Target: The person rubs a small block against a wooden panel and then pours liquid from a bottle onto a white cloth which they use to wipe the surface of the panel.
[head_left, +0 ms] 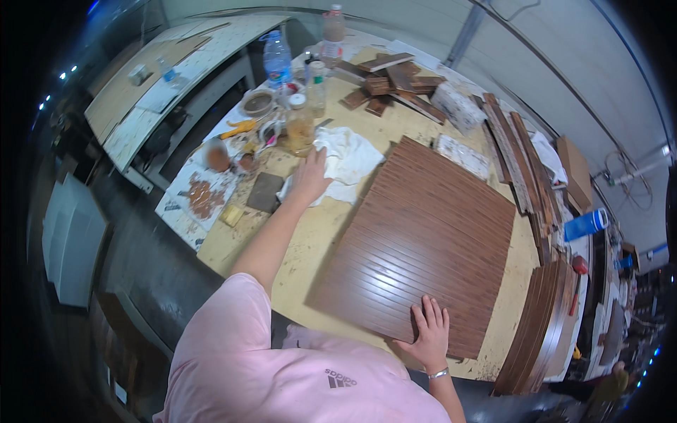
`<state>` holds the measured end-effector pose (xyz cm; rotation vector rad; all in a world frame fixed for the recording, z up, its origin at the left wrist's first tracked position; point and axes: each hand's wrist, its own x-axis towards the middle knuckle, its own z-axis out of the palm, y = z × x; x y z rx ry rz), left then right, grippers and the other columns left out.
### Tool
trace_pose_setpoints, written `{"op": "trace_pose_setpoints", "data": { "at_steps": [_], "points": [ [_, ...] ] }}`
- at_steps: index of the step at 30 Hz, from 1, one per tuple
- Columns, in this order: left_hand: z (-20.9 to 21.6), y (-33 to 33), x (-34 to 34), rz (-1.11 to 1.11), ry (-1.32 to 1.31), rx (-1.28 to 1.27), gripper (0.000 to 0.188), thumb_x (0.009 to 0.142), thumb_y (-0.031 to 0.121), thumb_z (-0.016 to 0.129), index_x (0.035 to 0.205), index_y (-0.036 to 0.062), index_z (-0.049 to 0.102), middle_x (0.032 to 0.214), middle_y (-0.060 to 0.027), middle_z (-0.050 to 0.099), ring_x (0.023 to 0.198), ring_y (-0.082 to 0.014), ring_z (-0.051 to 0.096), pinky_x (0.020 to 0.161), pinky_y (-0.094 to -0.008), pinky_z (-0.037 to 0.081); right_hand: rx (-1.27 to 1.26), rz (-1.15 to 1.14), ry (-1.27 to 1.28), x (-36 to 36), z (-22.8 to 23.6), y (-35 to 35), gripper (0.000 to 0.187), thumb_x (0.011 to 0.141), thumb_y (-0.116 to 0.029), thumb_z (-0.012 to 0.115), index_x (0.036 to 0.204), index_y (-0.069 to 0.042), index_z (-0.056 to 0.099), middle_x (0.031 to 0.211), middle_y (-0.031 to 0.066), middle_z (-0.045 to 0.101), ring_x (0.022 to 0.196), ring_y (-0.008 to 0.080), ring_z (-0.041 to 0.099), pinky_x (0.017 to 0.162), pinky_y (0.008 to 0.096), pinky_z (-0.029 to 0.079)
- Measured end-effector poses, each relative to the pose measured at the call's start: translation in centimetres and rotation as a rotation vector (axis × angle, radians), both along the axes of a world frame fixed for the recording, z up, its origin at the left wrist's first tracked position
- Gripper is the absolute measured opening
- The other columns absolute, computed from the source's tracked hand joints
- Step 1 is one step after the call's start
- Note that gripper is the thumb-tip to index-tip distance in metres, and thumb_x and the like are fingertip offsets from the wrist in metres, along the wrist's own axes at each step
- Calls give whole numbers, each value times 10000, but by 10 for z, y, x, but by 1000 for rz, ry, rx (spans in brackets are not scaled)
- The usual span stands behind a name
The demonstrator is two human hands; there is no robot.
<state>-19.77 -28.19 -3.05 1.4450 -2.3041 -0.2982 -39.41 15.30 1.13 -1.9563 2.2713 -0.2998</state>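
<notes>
A brown wood-grain panel with parallel grooves (423,247) lies at a slant on the worktable, light glinting off its near half. My right hand (430,331) rests on the panel's near edge, fingers spread and holding nothing. Beyond the panel's left side, my left hand (310,178) is on a crumpled white cloth (349,155), its fingers bent into the cloth's left part. Close by that hand stands a jar of yellowish liquid with a white lid (300,127). A dark flat square pad (265,192) lies beside my left forearm.
Bottles (277,60), a bowl (258,103) and a yellow-handled tool (238,128) crowd the table's far left. Brown smears cover a white sheet (204,194). Wood offcuts (395,84) are piled at the back. Long strips (518,155) and stacked brown boards (536,328) line the right side.
</notes>
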Motion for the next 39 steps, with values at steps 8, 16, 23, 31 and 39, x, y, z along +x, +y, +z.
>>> {"op": "trace_pose_setpoints", "data": {
  "at_steps": [8,16,23,31,39],
  "points": [
    [9,-17,-12,-87,196,151,252,807,172,744,1017,35,723,1110,-138,642,1130,-326,573,988,-397,472,24,-13,-24,-3,5,-1,905,580,-514,857,1359,-159,560,1543,135,409,1413,339,377,1166,551,248],
    [42,206,-77,-1202,178,-75,431,825,243,690,1225,94,631,1492,-181,440,1392,-365,394,1159,-550,267,12,-29,-97,-5,8,0,725,617,-404,834,1264,-144,636,1392,127,555,1316,325,477,1112,549,300],
    [34,14,-75,-257,204,365,225,915,118,578,1094,-7,634,1124,-199,643,1067,-308,623,923,-439,492,10,-21,-83,-4,7,-3,832,598,-512,847,1311,-151,614,1516,125,453,1393,327,415,1152,555,262],
    [65,158,-80,-1260,-127,217,331,836,166,636,1157,93,608,1125,-175,623,1059,-390,607,903,-464,502,85,-31,-105,-10,7,0,867,620,-504,843,1371,-166,570,1552,127,401,1422,325,375,1156,552,258],
    [58,26,-4,-71,570,280,453,816,74,711,1261,66,628,1215,-178,638,1121,-332,620,969,-387,495,3,-82,-395,-66,25,-35,730,808,-327,752,1413,-25,478,1537,218,374,1395,403,357,1160,502,276]
  ]
}}
